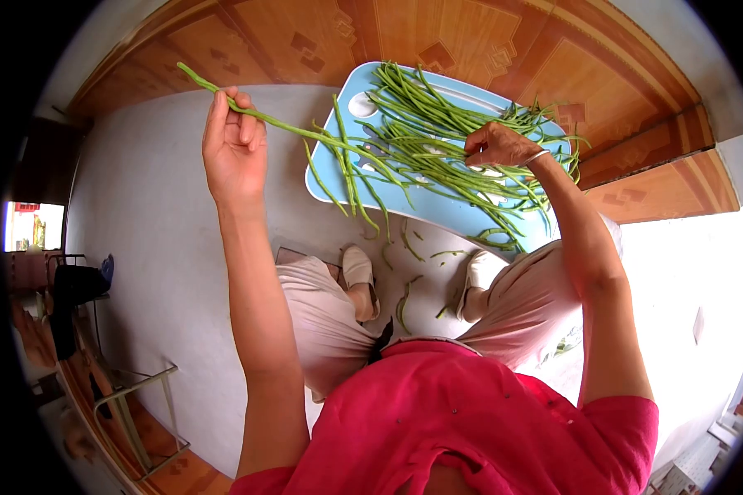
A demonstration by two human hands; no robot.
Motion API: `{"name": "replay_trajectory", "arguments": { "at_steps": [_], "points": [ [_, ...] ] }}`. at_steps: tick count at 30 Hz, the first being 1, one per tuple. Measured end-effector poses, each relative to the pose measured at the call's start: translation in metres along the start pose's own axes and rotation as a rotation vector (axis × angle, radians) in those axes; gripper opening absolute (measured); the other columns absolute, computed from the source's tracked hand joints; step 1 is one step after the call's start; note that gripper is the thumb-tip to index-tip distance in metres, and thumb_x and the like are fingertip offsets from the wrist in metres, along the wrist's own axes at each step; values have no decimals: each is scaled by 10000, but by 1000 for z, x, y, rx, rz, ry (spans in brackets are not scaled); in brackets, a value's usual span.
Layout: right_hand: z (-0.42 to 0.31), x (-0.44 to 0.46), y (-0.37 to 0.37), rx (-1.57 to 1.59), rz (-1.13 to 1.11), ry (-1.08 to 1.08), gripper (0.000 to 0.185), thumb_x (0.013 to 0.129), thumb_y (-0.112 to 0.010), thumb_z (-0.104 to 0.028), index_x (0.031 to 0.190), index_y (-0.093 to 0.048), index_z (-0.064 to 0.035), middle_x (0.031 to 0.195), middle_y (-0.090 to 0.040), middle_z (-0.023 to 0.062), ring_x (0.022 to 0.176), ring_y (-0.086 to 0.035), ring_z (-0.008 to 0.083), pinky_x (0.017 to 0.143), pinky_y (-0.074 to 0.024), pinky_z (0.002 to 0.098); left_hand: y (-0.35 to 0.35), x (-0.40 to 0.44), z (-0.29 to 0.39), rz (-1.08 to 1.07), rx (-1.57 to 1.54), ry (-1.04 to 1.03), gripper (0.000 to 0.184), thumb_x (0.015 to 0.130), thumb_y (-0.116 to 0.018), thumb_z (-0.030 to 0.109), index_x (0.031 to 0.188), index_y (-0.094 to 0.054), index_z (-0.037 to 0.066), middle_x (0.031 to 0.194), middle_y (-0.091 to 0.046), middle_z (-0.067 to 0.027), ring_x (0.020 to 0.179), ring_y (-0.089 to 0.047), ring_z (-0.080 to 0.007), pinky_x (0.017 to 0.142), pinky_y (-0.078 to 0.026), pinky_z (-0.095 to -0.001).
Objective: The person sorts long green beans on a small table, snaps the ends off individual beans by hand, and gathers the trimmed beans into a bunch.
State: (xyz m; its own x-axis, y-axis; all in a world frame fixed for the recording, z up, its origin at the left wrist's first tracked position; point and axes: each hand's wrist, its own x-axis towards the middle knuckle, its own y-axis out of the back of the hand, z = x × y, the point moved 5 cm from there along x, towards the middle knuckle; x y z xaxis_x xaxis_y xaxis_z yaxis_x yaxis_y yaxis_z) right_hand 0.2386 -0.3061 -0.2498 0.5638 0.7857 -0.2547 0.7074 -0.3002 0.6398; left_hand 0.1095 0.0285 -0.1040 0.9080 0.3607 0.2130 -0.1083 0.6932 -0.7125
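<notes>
Head view: the left hand [236, 144] pinches one long bean [293, 127] trailing over the blue tray [359, 81].
Likely light, bendy, snappable: best pinched mid-length. Right hand [499, 145] curls at the bean pile [425, 106]; can't tell its hold.

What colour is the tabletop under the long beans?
The tabletop is light blue with white markings, seen best in the head view.

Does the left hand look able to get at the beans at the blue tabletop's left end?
Likely yes: the left hand is close by, with only its pinched long bean crossing those beans, though releasing that first may help.
</notes>
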Motion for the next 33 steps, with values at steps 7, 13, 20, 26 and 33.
{"name": "replay_trajectory", "arguments": {
  "at_steps": [7,13,20,26,33],
  "points": [
    [-33,-33,38,457,118,23,135,802,-735,-148,783,-664,-35,648,-586,-41,567,-486,32,500,-394,208,-28,-16,-41,-67,242,243,255,990,-429,238,1030,-548,16,736,-503,-34,551,-394,-70,473,-311,-209],
    [-85,-46,50,519,402,102,123,825,-715,-147,788,-664,-41,673,-595,-36,576,-499,20,502,-402,191,-62,-34,-86,-198,458,299,301,998,-413,254,1063,-564,1,715,-539,-35,678,-483,-97,614,-381,-240],
    [-124,-38,29,562,457,169,163,830,-711,-146,764,-641,-14,652,-576,-34,568,-508,22,488,-415,196,-75,-36,-118,-295,214,246,257,975,-466,142,1170,-533,-12,1022,-599,-99,776,-540,-128,715,-457,-272],
    [-131,-31,13,557,497,196,204,829,-714,-168,743,-641,2,616,-558,-25,552,-486,25,462,-397,215,-84,-36,-124,-256,214,270,209,937,-552,119,1100,-602,-3,976,-593,-16,638,-350,-39,577,-318,-194],
    [-141,-38,4,344,501,155,209,817,-719,-194,839,-693,13,574,-533,25,505,-454,55,460,-389,248,-79,-30,-123,-166,113,150,146,936,-558,125,1039,-602,31,934,-600,10,626,-351,-36,582,-318,-198]
  ]
}}
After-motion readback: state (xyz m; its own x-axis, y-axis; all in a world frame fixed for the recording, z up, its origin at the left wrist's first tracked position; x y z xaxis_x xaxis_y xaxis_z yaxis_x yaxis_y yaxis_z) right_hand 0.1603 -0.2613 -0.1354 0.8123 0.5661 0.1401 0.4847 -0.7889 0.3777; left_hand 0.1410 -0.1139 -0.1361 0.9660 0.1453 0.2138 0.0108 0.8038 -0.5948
